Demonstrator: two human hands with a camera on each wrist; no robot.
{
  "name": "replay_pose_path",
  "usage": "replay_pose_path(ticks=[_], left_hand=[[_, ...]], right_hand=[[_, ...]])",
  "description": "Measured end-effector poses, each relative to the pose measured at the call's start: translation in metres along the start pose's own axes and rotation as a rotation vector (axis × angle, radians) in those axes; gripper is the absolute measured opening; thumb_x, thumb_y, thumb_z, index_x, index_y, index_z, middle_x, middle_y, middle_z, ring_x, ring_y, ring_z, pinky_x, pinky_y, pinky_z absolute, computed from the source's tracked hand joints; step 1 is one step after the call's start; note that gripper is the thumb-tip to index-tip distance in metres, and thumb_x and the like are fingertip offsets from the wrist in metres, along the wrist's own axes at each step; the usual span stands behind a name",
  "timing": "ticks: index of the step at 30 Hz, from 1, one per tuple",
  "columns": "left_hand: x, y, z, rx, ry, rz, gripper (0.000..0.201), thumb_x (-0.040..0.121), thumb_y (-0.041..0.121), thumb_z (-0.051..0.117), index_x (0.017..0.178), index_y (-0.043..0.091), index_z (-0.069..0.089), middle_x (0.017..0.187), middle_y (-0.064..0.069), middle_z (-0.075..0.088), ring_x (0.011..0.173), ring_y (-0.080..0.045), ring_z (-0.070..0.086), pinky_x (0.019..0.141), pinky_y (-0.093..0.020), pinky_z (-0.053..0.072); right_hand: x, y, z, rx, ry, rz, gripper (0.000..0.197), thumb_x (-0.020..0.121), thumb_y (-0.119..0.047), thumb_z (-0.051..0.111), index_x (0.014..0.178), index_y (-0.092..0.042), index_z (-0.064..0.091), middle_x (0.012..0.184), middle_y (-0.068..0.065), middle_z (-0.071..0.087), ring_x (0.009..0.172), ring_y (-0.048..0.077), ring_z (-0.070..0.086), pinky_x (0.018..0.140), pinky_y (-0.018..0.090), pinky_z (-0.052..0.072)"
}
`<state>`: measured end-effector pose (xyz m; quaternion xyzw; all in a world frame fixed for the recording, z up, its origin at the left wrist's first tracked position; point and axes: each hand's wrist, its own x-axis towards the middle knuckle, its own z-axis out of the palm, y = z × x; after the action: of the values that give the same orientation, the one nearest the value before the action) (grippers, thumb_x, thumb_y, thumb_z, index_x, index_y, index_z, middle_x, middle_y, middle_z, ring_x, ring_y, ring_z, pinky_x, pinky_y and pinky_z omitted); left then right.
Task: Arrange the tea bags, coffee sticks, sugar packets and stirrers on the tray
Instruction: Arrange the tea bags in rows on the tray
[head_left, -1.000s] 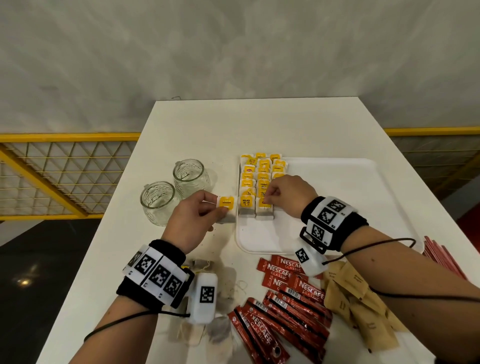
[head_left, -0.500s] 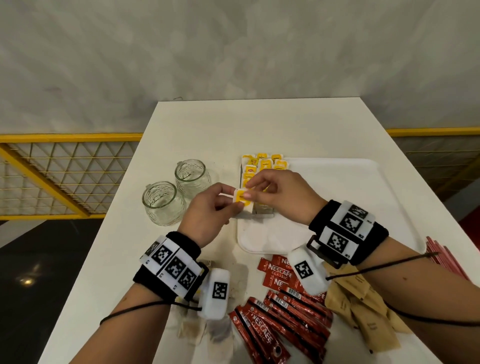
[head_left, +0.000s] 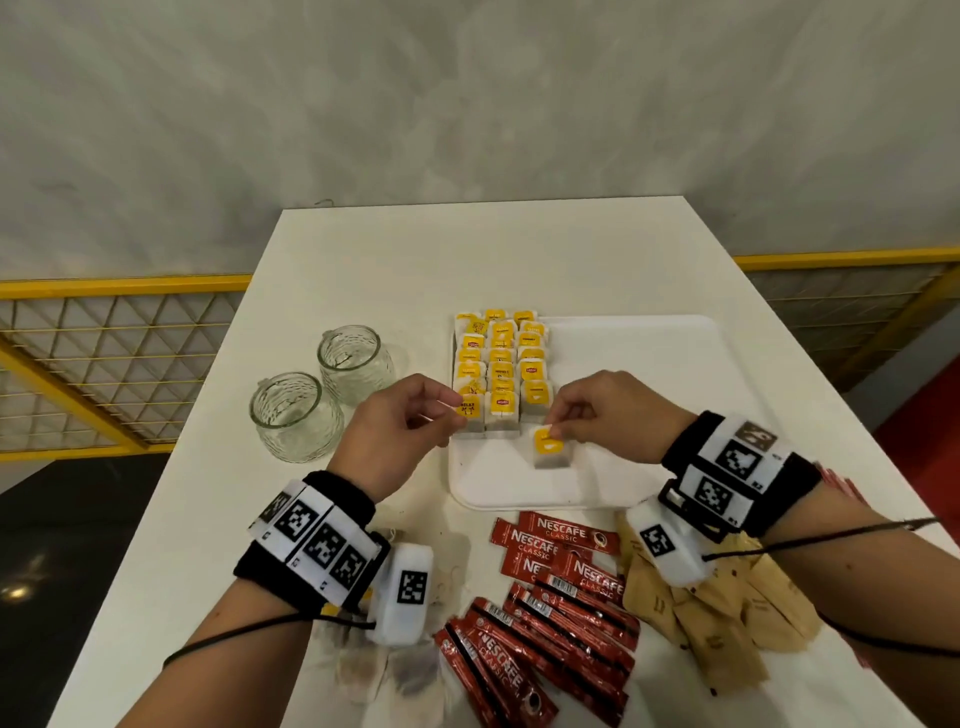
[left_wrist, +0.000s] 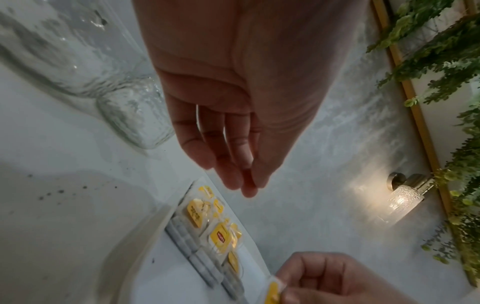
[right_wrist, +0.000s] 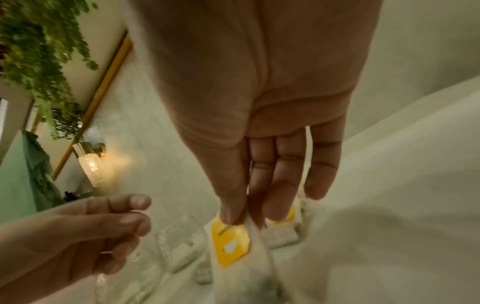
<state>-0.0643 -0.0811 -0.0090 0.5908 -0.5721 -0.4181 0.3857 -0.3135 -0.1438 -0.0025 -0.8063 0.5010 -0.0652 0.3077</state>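
A white tray lies on the table, with several yellow-tagged tea bags in rows along its left part. My right hand pinches one tea bag by its top, just in front of the right-hand row, low over the tray. In the right wrist view thumb and fingers squeeze the bag above its yellow tag. My left hand hovers at the tray's left edge by the front tea bags, fingers relaxed and empty, as the left wrist view confirms.
Two empty glass jars stand left of the tray. Red coffee sticks, brown sugar packets and loose tea bags lie near the front edge. The right part of the tray is bare.
The tea bag passed from my left hand to my right. My right hand carried it rightward and down in front of the right row. The left hand let go.
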Motion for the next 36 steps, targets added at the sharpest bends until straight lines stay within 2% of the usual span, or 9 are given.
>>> replay_pose_path(ticks=[2, 7, 15, 22, 25, 27, 29, 31, 36], left_hand=[[-0.001, -0.001, -0.001, 0.010, 0.002, -0.006, 0.012, 0.085, 0.012, 0.072, 0.091, 0.021, 0.066, 0.080, -0.004, 0.073, 0.064, -0.010, 0.063, 0.061, -0.019, 0.046], [-0.002, -0.002, -0.006, 0.014, 0.015, -0.022, 0.013, 0.084, 0.014, 0.072, 0.091, 0.024, 0.066, 0.082, -0.003, 0.074, 0.065, -0.010, 0.063, 0.061, -0.022, 0.046], [-0.003, -0.003, -0.010, 0.006, 0.035, -0.036, 0.012, 0.084, 0.013, 0.072, 0.092, 0.020, 0.066, 0.083, -0.005, 0.072, 0.064, -0.009, 0.062, 0.061, -0.025, 0.045], [0.000, -0.002, -0.014, 0.032, 0.027, -0.034, 0.014, 0.084, 0.011, 0.071, 0.092, 0.021, 0.066, 0.084, -0.006, 0.073, 0.066, -0.012, 0.065, 0.065, -0.025, 0.046], [-0.002, 0.002, -0.026, 0.129, 0.010, -0.025, 0.014, 0.084, 0.016, 0.072, 0.093, 0.024, 0.066, 0.083, 0.001, 0.071, 0.069, -0.013, 0.067, 0.067, -0.026, 0.049], [-0.007, 0.003, -0.040, 0.242, -0.032, -0.039, 0.015, 0.083, 0.023, 0.073, 0.095, 0.028, 0.066, 0.086, 0.008, 0.072, 0.074, -0.011, 0.066, 0.071, -0.024, 0.050], [-0.018, 0.001, -0.052, 0.345, -0.091, -0.075, 0.018, 0.083, 0.029, 0.073, 0.099, 0.030, 0.066, 0.089, 0.013, 0.071, 0.078, -0.006, 0.064, 0.072, -0.017, 0.047], [-0.031, -0.006, -0.061, 0.412, -0.129, -0.106, 0.020, 0.084, 0.030, 0.072, 0.102, 0.029, 0.066, 0.093, 0.013, 0.070, 0.082, -0.006, 0.064, 0.072, -0.016, 0.046], [-0.065, -0.023, -0.071, 0.488, -0.154, -0.160, 0.016, 0.083, 0.024, 0.073, 0.096, 0.031, 0.067, 0.093, 0.010, 0.069, 0.083, -0.010, 0.066, 0.081, -0.026, 0.051]], right_hand=[[0.007, 0.007, 0.008, 0.032, 0.029, 0.040, 0.008, 0.080, -0.021, 0.076, 0.087, -0.019, 0.072, 0.075, -0.010, 0.066, 0.070, 0.002, 0.060, 0.064, 0.008, 0.041], [0.024, 0.015, 0.013, 0.073, 0.166, 0.115, 0.009, 0.081, -0.022, 0.075, 0.087, -0.017, 0.072, 0.081, -0.002, 0.068, 0.079, 0.014, 0.062, 0.076, 0.028, 0.048], [0.036, 0.017, 0.019, 0.143, 0.191, 0.130, 0.007, 0.081, -0.022, 0.075, 0.085, -0.021, 0.070, 0.080, -0.002, 0.068, 0.070, 0.007, 0.058, 0.065, 0.019, 0.041], [0.039, 0.018, 0.018, 0.079, 0.187, 0.152, 0.012, 0.081, -0.028, 0.074, 0.090, -0.024, 0.068, 0.089, -0.002, 0.067, 0.083, 0.014, 0.061, 0.075, 0.026, 0.046], [0.034, 0.007, 0.013, -0.033, 0.262, 0.095, 0.028, 0.080, -0.031, 0.074, 0.105, -0.022, 0.065, 0.100, -0.001, 0.056, 0.086, 0.013, 0.054, 0.079, 0.028, 0.043], [0.028, -0.011, 0.011, -0.049, 0.312, 0.017, 0.030, 0.079, -0.031, 0.074, 0.106, -0.022, 0.064, 0.102, -0.001, 0.054, 0.080, 0.012, 0.052, 0.080, 0.030, 0.044], [0.019, -0.032, 0.017, 0.020, 0.291, -0.075, 0.026, 0.079, -0.031, 0.075, 0.102, -0.022, 0.066, 0.099, -0.003, 0.057, 0.073, 0.011, 0.053, 0.078, 0.029, 0.045], [0.010, -0.055, 0.028, 0.093, 0.196, -0.149, 0.021, 0.080, -0.031, 0.075, 0.098, -0.023, 0.067, 0.094, -0.007, 0.061, 0.069, 0.004, 0.054, 0.073, 0.022, 0.045], [-0.002, -0.091, 0.065, 0.066, -0.057, -0.216, 0.019, 0.082, -0.035, 0.073, 0.097, -0.025, 0.068, 0.084, -0.013, 0.066, 0.067, -0.002, 0.056, 0.061, 0.013, 0.041]])
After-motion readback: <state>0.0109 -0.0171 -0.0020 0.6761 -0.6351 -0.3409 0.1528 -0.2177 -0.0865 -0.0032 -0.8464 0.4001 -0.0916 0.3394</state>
